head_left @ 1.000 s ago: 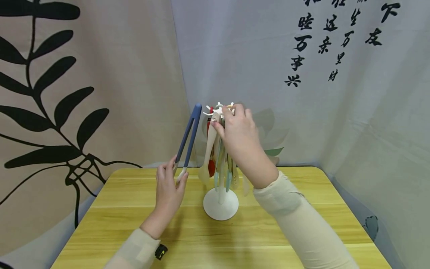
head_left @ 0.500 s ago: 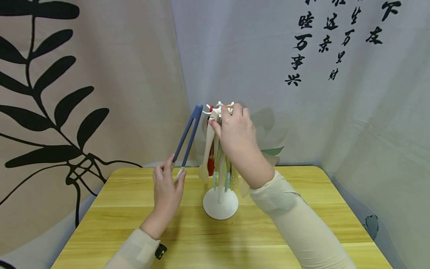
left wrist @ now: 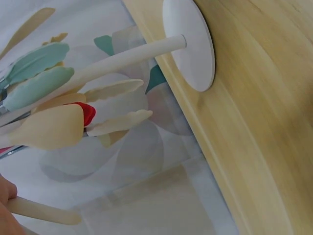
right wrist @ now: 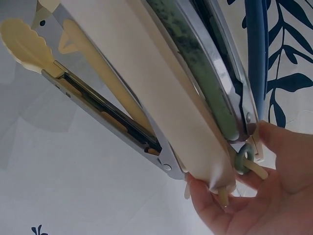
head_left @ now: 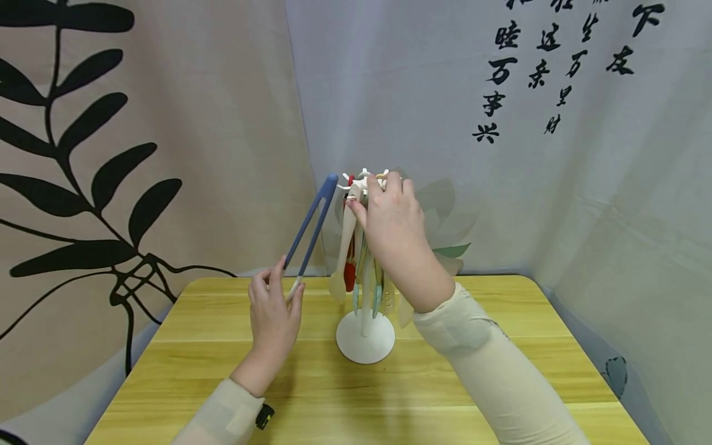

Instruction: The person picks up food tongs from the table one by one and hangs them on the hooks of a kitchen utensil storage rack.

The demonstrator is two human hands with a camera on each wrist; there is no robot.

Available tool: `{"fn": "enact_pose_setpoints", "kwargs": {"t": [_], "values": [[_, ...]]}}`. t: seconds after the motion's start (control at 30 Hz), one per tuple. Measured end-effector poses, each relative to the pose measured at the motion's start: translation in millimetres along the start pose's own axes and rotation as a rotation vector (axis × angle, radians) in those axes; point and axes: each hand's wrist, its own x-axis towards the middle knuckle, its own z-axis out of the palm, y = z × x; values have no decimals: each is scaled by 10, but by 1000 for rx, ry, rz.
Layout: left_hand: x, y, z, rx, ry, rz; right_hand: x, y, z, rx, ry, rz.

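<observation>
In the head view my left hand (head_left: 272, 318) grips the pale lower ends of blue tongs (head_left: 329, 185), which slant up to the right with their hinged end uppermost. The left wrist view shows one pale tong end (left wrist: 44, 211) beside my fingers. My right hand (head_left: 394, 222) holds the top of a white utensil stand (head_left: 365, 340), hiding part of its hooks. In the right wrist view its fingers and thumb curl around the hooks, next to hanging tongs with a green handle (right wrist: 210, 93). The blue tongs are apart from the stand.
Several utensils hang on the stand: mint-tipped tongs (left wrist: 41, 88), a cream spatula (left wrist: 54, 127), a red-headed utensil (head_left: 349, 277) and cream-tipped tongs (right wrist: 27, 46). The stand is upright on a wooden table (head_left: 473, 383). A printed curtain (head_left: 389, 80) hangs behind.
My left hand has moved a little left and the blue tongs lean more. My right hand shifted slightly left at first, then stayed at the stand's top.
</observation>
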Motion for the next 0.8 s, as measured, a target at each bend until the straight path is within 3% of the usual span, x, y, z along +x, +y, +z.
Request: {"fn": "enact_pose_setpoints", "kwargs": {"t": [0.53, 0.8], "values": [[-21, -9, 16, 26, 26, 30, 3, 1, 6, -5, -3, -12], [-17, 22, 24, -73, -29, 24, -1, 6, 12, -6, 12, -18]]}}
